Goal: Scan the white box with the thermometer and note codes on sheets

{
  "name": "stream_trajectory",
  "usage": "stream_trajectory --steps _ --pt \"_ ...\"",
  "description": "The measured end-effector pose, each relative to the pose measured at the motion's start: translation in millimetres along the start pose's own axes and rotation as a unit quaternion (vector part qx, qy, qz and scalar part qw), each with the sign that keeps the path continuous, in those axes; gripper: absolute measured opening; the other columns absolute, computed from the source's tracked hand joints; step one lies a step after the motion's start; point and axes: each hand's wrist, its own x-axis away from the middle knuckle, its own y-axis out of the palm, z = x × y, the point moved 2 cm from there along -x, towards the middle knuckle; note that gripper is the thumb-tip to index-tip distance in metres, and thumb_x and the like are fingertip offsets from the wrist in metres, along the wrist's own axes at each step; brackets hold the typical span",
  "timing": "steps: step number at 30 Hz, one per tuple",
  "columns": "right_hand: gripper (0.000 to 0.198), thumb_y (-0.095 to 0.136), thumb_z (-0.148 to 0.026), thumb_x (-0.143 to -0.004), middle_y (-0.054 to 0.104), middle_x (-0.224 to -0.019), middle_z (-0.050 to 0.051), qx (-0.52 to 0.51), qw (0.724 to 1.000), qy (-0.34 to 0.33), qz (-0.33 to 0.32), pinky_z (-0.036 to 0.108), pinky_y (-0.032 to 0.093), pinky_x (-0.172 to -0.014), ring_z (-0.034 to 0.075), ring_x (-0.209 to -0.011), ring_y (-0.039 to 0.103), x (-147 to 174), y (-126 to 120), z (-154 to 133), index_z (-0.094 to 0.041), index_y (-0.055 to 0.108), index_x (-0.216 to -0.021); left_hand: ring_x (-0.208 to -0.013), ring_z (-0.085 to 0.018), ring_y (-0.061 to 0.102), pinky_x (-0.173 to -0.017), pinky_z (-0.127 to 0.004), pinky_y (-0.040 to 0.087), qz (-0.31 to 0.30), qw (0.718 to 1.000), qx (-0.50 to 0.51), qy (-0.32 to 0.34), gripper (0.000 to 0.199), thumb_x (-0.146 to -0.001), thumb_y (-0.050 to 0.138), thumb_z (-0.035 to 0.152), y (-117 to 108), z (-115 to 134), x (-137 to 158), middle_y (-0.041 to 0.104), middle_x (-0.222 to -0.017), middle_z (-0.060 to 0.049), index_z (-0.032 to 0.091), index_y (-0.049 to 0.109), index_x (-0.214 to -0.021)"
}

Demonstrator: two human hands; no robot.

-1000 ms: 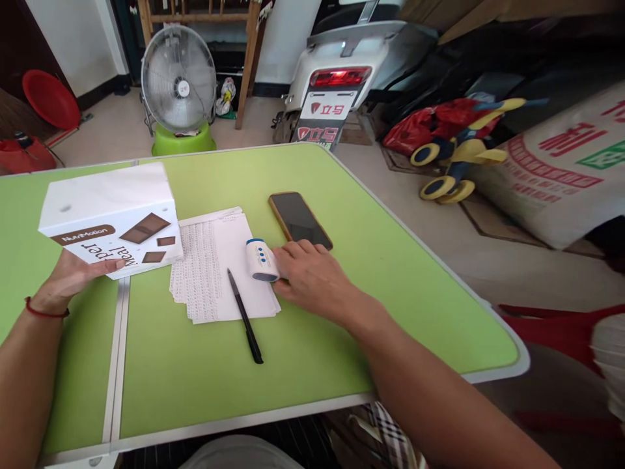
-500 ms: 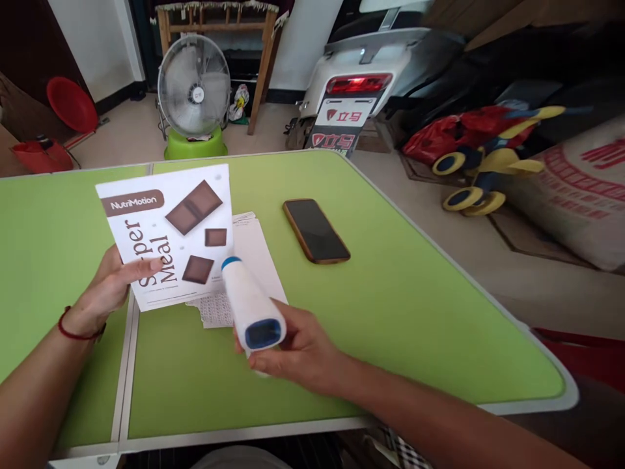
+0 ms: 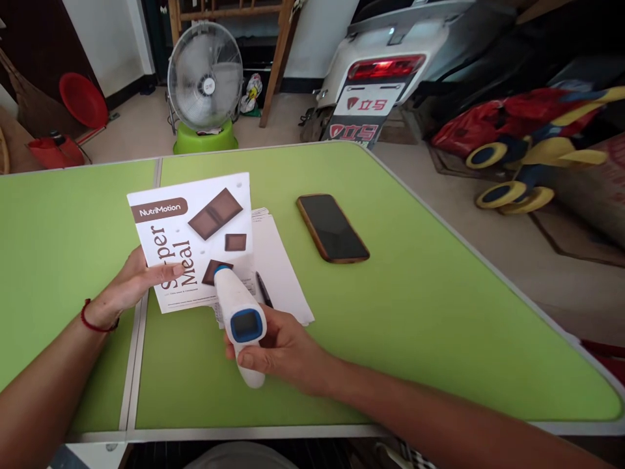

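Pinched by its left edge, a white printed leaflet (image 3: 166,251) with "NutriMotion" and chocolate pieces on it is in my left hand (image 3: 131,280), thumb on the front. My right hand (image 3: 293,355) is closed around the handle of a white and blue infrared thermometer (image 3: 239,296). Its blue tip overlaps the lower chocolate picture; whether it touches the leaflet I cannot tell. The small screen faces me and looks dark. Behind the leaflet lie white papers (image 3: 280,260) on the table, with a black pen (image 3: 264,290) on them, partly hidden.
A phone in a brown case (image 3: 333,228) lies right of the papers on the green folding table (image 3: 415,339). Beyond the table stand a fan (image 3: 205,78) on a green stool, a white scooter (image 3: 375,85) and a child's tricycle (image 3: 522,169).
The thermometer has swung left and turned upright, its tip now over the leaflet's lower picture. The pen has come into sight. The whole view has shifted, so the table things appear farther right.
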Motion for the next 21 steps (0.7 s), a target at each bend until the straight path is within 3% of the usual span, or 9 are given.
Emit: stream_trajectory --steps 9,15,21 --pt "0.051 0.081 -0.058 -0.066 0.058 -0.08 -0.001 -0.002 1.0 -0.002 -0.007 0.03 0.05 -0.069 0.012 -0.073 0.055 -1.8 2.8 8.7 -0.02 0.057 -0.089 -0.099 -0.029 0.069 -0.082 -0.04 0.06 -0.007 0.998 -0.04 0.038 0.042 -0.079 0.077 0.04 3.2 8.3 0.1 0.071 -0.114 -0.011 0.018 0.064 -0.113" --pt "0.047 0.074 -0.06 -0.075 0.06 -0.082 0.001 0.039 0.999 -0.017 -0.014 0.03 0.049 -0.068 0.013 -0.074 0.055 0.9 1.8 7.2 -0.019 0.059 -0.09 -0.084 -0.026 0.068 -0.07 -0.037 0.059 -0.006 0.997 -0.053 0.047 0.036 -0.078 0.076 0.043 5.4 11.6 -1.5 0.072 -0.097 -0.009 0.018 0.065 -0.102" --pt "0.049 0.077 -0.06 -0.071 0.06 -0.082 0.001 0.025 1.0 -0.01 -0.008 0.03 0.05 -0.069 0.013 -0.074 0.056 0.4 1.4 8.1 -0.019 0.058 -0.091 -0.082 -0.027 0.068 -0.068 -0.037 0.058 0.003 0.998 -0.062 0.032 0.035 -0.076 0.077 0.045 6.3 15.4 -1.2 0.072 -0.094 -0.008 0.02 0.065 -0.097"
